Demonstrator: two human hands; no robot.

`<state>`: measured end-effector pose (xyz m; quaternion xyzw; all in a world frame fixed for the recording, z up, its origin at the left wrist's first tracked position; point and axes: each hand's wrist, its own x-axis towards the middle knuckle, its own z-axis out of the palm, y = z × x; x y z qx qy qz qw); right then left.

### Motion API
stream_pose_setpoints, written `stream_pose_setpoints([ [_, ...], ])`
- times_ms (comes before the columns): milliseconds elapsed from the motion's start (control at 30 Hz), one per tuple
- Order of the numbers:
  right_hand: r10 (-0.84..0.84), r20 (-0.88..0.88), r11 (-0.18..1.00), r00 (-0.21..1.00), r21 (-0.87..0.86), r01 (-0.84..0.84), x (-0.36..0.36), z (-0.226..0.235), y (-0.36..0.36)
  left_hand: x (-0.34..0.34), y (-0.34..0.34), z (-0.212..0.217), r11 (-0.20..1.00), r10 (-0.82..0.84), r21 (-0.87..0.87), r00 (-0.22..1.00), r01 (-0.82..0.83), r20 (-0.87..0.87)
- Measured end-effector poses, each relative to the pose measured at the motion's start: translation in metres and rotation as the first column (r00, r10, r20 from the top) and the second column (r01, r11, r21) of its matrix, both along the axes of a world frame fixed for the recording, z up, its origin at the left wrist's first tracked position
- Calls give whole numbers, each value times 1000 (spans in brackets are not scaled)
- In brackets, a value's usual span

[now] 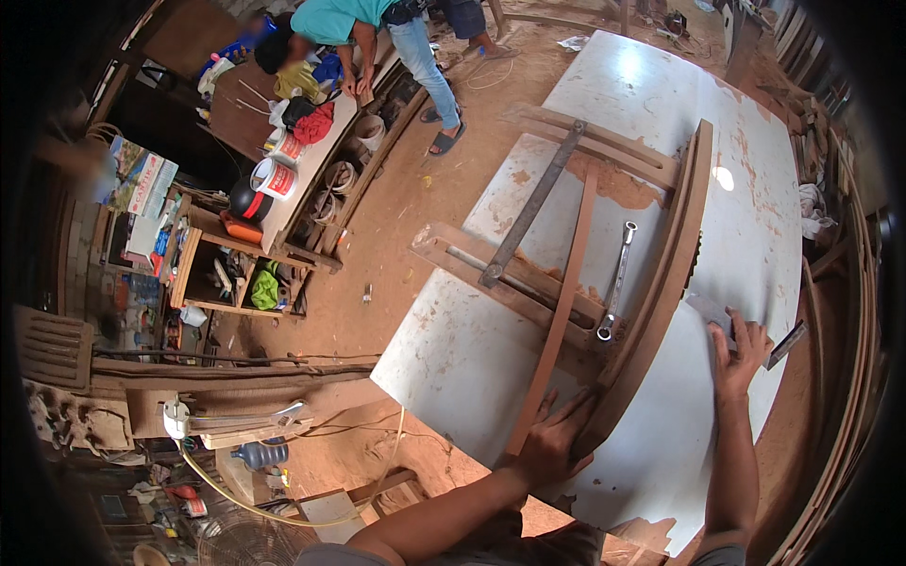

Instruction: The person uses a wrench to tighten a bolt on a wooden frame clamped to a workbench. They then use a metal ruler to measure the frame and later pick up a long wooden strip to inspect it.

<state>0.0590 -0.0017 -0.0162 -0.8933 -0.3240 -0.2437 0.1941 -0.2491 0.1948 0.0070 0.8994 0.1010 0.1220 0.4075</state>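
Head view, observed from my station. I see the left hand [552, 443] clamped around the lower end of a thick, curved brown wooden beam [681, 255], which lies lengthwise over a large white, scuffed tabletop [444, 325]. A thin, reddish-brown curved wooden strip [570, 292] runs to the beam's left; its lower end is just beside the same hand, and I cannot tell whether they touch.

Right hand [744, 357]: fingers and thumb closed on a flat, pale grey piece [708, 309], right of the beam and over the tabletop. A narrow dark strip [786, 344] shows on the hand's far side; I cannot tell whether it joins the grey piece.

Between strip and beam I note a silver double-ended metal wrench [619, 278]. Left of these, a dark flat metal bar [534, 201] lies slantwise across two slotted wooden rails, one upper [623, 146], one lower [444, 243].

Upper left, a co-worker in a turquoise shirt [335, 19] bends over a long wooden bench [316, 174], hands at its surface.
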Motion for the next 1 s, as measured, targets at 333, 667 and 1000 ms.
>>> stream_pose_setpoints([
  [333, 32, -33, 999, 999, -17, -32, -26, 8, -3, -2, 2, -1, 999, -15, 37, 999, 17, -53],
  [667, -24, 2, 1000, 1000, 18, 24, -18, 8, 2, 10, -3, -4, 994, 2, 113, 999, 3, -44],
  [1000, 22, 84, 1000, 996, -15, -21, -16, 5, 9, 8, -7, -10, 995, -2, 101, 1000, 1, 11],
])
